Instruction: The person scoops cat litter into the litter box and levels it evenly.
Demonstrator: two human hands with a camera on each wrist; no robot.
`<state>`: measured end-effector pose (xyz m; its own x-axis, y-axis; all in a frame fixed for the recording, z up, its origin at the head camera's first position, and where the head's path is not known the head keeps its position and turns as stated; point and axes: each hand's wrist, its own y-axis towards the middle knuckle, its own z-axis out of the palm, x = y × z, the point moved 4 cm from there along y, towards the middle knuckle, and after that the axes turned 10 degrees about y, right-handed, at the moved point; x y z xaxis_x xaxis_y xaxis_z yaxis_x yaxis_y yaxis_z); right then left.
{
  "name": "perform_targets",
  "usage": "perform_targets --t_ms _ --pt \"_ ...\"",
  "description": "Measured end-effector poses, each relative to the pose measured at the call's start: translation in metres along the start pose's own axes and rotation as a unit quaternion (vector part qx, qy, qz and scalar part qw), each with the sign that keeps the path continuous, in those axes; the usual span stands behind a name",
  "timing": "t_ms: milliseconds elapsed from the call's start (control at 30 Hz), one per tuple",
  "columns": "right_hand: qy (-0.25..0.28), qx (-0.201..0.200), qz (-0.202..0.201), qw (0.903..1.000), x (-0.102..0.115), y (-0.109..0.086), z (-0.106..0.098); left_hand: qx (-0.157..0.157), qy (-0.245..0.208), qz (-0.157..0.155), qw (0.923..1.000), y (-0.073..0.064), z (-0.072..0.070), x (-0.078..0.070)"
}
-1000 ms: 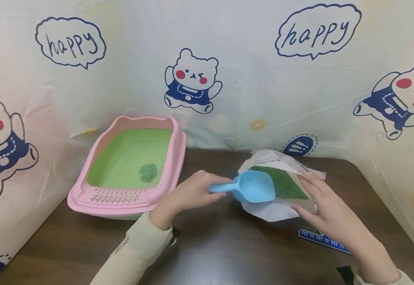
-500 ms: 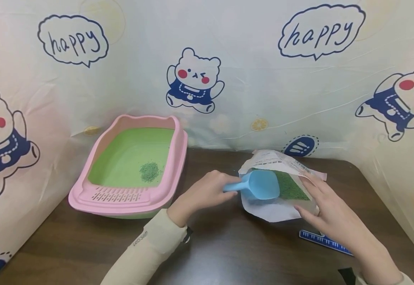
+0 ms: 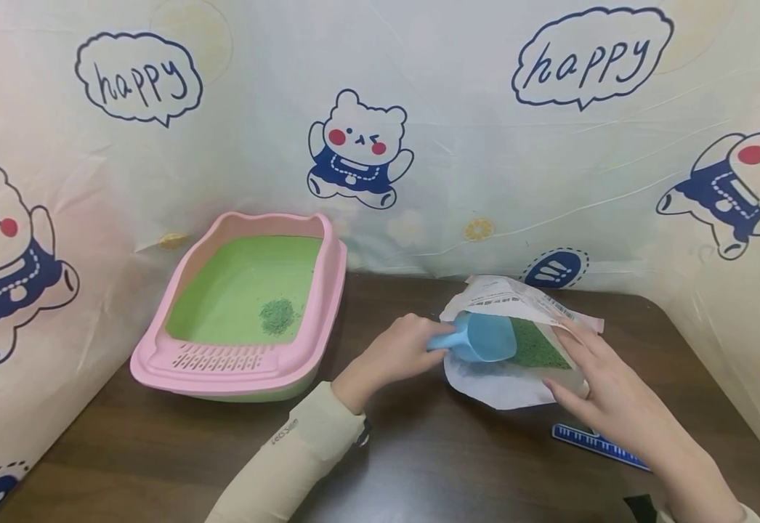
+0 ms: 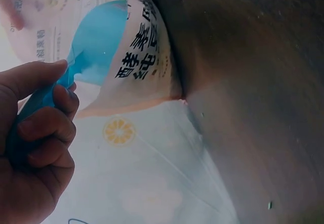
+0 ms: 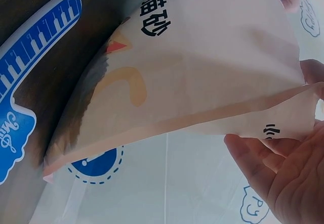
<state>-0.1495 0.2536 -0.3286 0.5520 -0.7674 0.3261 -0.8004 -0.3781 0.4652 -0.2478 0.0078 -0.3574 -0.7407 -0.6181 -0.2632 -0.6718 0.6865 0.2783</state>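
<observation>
head view: left grip clasps the scoop at the mouth of the bag, right grip holding its edge; left of both, the tray has just a small pile, most granules seemingly still bagged.

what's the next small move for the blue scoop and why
Probably push the blue scoop into the green litter: its bowl looks empty, the left hand has it at the open cat litter bag, and the right hand holds the bag's edge.
</observation>
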Motion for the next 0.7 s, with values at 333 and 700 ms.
perform_targets --t_ms 333,700 --pt "0.008 -0.009 -0.014 0.9998 0.0 0.0 -0.001 0.02 0.016 -0.043 0.9987 0.006 0.009 0.002" --pt "0.002 0.0 -0.003 1.0 -0.002 -0.001 0.0 0.027 0.028 -0.06 0.9974 0.014 0.011 -0.003"
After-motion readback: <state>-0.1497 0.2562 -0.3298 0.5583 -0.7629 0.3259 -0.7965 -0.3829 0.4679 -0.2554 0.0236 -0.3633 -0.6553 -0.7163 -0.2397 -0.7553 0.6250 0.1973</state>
